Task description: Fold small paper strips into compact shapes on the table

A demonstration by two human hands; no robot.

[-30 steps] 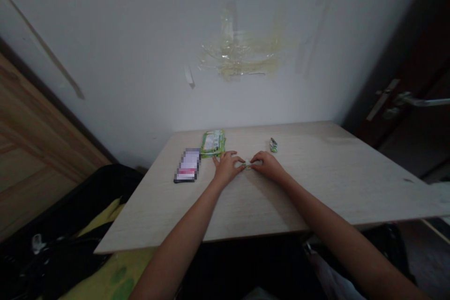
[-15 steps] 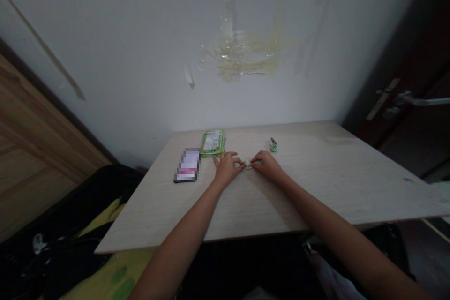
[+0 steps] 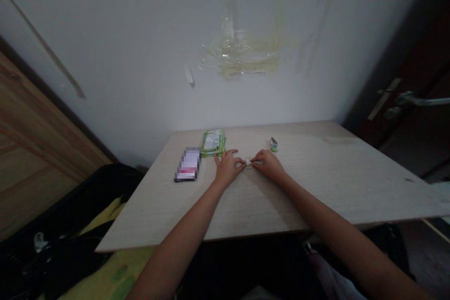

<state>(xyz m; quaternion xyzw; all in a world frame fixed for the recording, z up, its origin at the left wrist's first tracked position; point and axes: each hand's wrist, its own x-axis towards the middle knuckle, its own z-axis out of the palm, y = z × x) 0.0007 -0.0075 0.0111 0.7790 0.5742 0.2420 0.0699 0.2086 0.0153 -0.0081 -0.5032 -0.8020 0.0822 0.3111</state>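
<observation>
Both my hands rest on a pale wooden table (image 3: pixel 316 192) near its far side. My left hand (image 3: pixel 228 167) and my right hand (image 3: pixel 267 164) meet fingertip to fingertip, pinching a small pale green-and-white wrapped piece (image 3: pixel 248 164) between them. A green packet (image 3: pixel 213 142) lies just beyond my left hand. A phone (image 3: pixel 188 164) with a blurred screen lies to the left of that hand. A second small green wrapped piece (image 3: pixel 273 145) sits just beyond my right hand.
A white wall with tape residue (image 3: pixel 239 54) rises right behind the table. A dark door with a metal handle (image 3: pixel 411 100) is at the right. Dark bags and yellow-green fabric (image 3: pixel 87 248) lie below the table's left edge.
My hands have stayed in nearly the same place, fingers working slightly at the small wrapped piece; the view has shifted a little.
</observation>
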